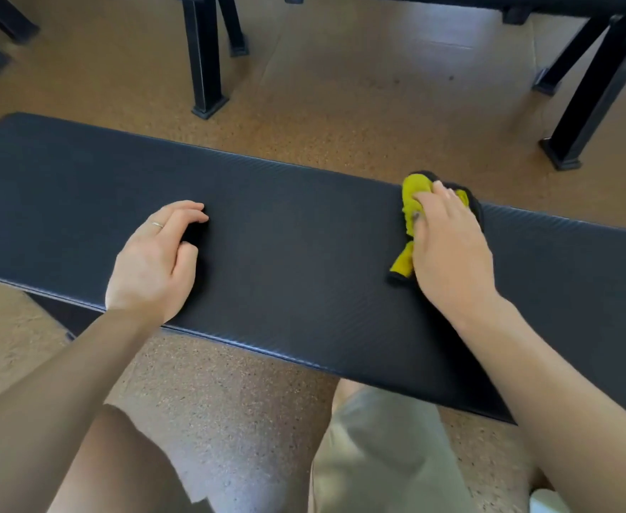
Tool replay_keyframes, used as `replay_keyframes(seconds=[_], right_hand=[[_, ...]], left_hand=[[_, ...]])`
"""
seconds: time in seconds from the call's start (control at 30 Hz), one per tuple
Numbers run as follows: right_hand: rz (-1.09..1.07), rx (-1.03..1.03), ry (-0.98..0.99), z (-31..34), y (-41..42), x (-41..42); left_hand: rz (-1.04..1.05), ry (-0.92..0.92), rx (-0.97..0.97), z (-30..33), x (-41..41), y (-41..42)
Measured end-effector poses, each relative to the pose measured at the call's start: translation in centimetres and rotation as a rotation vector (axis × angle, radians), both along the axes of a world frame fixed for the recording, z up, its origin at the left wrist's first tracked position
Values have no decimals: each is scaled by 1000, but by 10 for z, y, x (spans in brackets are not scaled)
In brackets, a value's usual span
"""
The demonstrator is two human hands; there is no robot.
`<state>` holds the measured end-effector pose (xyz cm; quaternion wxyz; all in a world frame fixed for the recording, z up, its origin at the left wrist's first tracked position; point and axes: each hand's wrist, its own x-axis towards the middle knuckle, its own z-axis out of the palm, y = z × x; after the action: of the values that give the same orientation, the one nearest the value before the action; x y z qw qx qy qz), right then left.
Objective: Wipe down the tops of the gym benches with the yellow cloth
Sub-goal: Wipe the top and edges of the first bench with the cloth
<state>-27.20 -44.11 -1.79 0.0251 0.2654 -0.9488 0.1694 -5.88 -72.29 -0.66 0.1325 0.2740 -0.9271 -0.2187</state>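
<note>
Right hand (448,246) fingers curl over the yellow cloth (413,201), hiding most of it; left hand (156,261) fingers loosely curled.

Bright, even daylight, with wide-angle bending at the edges.

We see a pale, washed-out patch on the floor (433,27) at the upper middle of the frame, so the light seems to come from the top of the picture. The dark worktop (285,235) takes a thin bright sheen along its near edge and a faint one along its far edge. Short, soft shadows sit under the left hand (156,261) and beside the right hand (448,246). The worktop's straight edges bow, and the black legs (204,57) at the top lean outward. We find the centre fairly sharp; the corners are softer, with slight blur at lower right.
</note>
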Motion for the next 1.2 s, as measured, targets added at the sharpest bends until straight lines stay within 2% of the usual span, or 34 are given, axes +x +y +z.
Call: replay_keyframes(seconds=[0.13, 0.3, 0.43, 0.57, 0.63, 0.7, 0.83, 0.87, 0.93, 1.03, 1.13, 1.2], right_hand=[[-25, 25, 57, -7, -62, 13], [179, -84, 42, -2, -174, 57], [294, -44, 13, -3, -132, 52], [45, -22, 17, 5, -62, 20], [-118, -8, -34, 7, -65, 2], [-211, -27, 16, 7, -95, 6], [-69, 3, 134, -8, -184, 85], [-11, -2, 122, -8, -202, 112], [92, 11, 71, -6, -212, 152], [126, 60, 47, 6, -172, 175], [-96, 49, 57, 18, -131, 174], [-264, 48, 28, 19, -137, 174]], left_hand=[[1, 9, -5, -1, 1, -3], [-30, 33, -9, -4, 4, -5], [-59, 19, -13, -4, 5, -7], [-86, 24, 10, -7, 3, -11], [-99, 41, 9, -9, 2, -14], [-116, 66, 27, -10, 3, -16], [-127, 174, 242, -1, 8, -31], [-146, 185, 229, 4, 13, -40], [-179, 153, 53, 11, 26, -72], [-158, 26, -121, 8, 45, -135], [-138, -34, -125, -1, 51, -157], [-138, -32, -165, -6, 49, -153]])
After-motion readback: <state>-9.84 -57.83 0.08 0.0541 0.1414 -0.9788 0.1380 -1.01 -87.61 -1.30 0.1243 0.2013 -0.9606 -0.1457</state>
